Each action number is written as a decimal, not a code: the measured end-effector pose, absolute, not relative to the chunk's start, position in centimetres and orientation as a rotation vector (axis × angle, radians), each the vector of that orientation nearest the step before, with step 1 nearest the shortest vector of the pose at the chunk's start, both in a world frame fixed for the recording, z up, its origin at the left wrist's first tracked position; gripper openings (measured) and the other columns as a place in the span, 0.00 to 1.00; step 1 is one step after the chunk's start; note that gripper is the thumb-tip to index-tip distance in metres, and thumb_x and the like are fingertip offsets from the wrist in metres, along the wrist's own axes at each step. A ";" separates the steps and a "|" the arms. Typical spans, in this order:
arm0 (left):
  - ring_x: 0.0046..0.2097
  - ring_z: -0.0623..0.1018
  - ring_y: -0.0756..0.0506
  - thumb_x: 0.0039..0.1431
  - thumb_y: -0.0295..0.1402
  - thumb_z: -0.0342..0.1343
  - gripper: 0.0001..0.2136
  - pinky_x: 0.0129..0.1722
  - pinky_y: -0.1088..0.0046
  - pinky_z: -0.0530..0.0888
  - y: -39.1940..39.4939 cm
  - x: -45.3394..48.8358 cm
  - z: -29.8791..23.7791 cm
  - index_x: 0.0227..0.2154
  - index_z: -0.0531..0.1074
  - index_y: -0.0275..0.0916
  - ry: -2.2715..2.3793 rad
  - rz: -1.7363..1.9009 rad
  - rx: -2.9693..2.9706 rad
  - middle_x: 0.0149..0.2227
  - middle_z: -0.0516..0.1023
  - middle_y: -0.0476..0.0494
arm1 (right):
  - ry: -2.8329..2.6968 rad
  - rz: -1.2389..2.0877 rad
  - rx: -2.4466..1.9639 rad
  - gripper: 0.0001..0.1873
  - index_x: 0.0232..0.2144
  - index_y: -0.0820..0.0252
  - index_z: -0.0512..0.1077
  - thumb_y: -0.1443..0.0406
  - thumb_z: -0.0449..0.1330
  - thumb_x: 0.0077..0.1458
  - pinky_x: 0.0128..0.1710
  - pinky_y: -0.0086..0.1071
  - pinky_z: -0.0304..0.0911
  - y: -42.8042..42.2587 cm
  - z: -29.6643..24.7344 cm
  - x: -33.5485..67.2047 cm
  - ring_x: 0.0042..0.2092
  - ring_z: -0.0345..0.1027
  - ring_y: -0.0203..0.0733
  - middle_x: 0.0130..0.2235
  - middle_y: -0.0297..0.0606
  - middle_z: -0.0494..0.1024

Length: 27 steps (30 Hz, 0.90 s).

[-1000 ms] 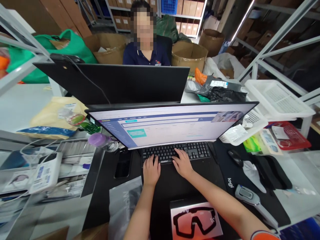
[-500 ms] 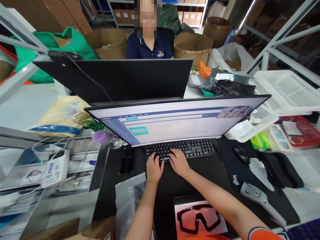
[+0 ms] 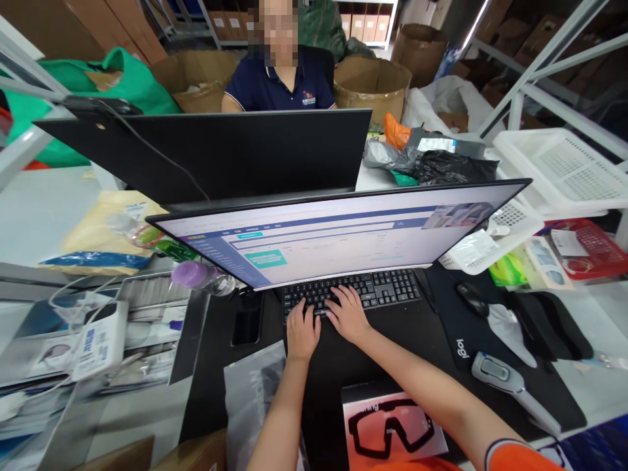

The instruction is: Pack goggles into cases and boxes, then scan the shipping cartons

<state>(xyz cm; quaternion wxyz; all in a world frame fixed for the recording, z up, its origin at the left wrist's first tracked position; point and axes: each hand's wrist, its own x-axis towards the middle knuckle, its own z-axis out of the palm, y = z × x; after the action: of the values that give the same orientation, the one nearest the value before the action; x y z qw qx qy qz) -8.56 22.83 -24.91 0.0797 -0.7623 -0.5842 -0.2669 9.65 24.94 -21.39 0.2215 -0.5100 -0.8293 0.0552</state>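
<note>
Left hand [image 3: 303, 332] and right hand [image 3: 350, 315] — apart, loosely spread — rest on keyboard [image 3: 387, 289]; phone [image 3: 246, 326] at its left, box with eyewear print [image 3: 392, 428] nearer the body.

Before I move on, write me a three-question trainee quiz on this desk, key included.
1. What lies under the fingers of the left hand and the right hand?
2. True or false: the scanner lies apart from both hands.
3. Fill in: the phone lies nearer the ____ hand.

Key: 1. The keyboard. 2. True. 3. Left.
</note>
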 end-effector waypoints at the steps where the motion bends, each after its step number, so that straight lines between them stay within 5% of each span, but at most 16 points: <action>1: 0.55 0.73 0.32 0.67 0.33 0.51 0.13 0.55 0.52 0.71 22.9 -8.6 -25.0 0.48 0.74 0.31 -1.754 -0.794 -2.285 0.57 0.72 0.25 | -2.278 0.173 -1.415 0.20 0.57 0.59 0.71 0.61 0.57 0.65 0.68 0.58 0.48 25.1 -21.3 9.7 0.67 0.53 0.55 0.61 0.48 0.71; 6: 0.56 0.73 0.33 0.67 0.33 0.50 0.14 0.56 0.51 0.70 22.9 -8.6 -25.1 0.49 0.74 0.33 -1.812 -0.808 -2.317 0.57 0.73 0.26 | -2.226 0.162 -1.409 0.27 0.64 0.63 0.62 0.67 0.53 0.63 0.69 0.57 0.46 25.4 -21.6 10.4 0.68 0.52 0.52 0.60 0.49 0.72; 12: 0.56 0.73 0.33 0.67 0.33 0.49 0.14 0.56 0.51 0.70 22.9 -8.6 -25.1 0.49 0.74 0.33 -1.823 -0.800 -2.327 0.56 0.73 0.27 | -2.240 0.047 -1.454 0.25 0.61 0.54 0.68 0.61 0.60 0.62 0.67 0.61 0.48 25.2 -22.4 10.3 0.68 0.50 0.58 0.66 0.50 0.62; 19: 0.55 0.73 0.33 0.67 0.33 0.49 0.14 0.56 0.51 0.70 22.9 -8.6 -25.1 0.49 0.74 0.33 -1.825 -0.789 -2.314 0.56 0.74 0.28 | -2.306 0.050 -1.514 0.22 0.57 0.46 0.73 0.55 0.63 0.61 0.64 0.56 0.51 25.3 -22.6 9.1 0.59 0.61 0.56 0.55 0.47 0.73; 24: 0.55 0.73 0.33 0.68 0.33 0.48 0.15 0.56 0.51 0.70 22.9 -8.6 -25.2 0.50 0.74 0.33 -1.823 -0.798 -2.318 0.56 0.73 0.27 | -2.263 0.089 -1.509 0.27 0.66 0.55 0.61 0.63 0.54 0.66 0.64 0.52 0.49 25.1 -22.5 9.3 0.58 0.63 0.53 0.49 0.46 0.79; 27: 0.56 0.73 0.34 0.68 0.33 0.48 0.15 0.57 0.51 0.70 22.9 -8.6 -25.3 0.50 0.74 0.34 -1.834 -0.804 -2.317 0.56 0.74 0.28 | -2.208 0.104 -1.492 0.26 0.64 0.56 0.63 0.68 0.53 0.64 0.65 0.51 0.46 25.3 -22.6 9.8 0.60 0.63 0.50 0.49 0.44 0.80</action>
<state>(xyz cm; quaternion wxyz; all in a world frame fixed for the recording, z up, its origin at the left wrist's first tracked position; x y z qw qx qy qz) -8.65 22.92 -25.31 0.0399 -0.7560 -0.5984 -0.2624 9.81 25.26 -22.65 0.2352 -0.5437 -0.8048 0.0378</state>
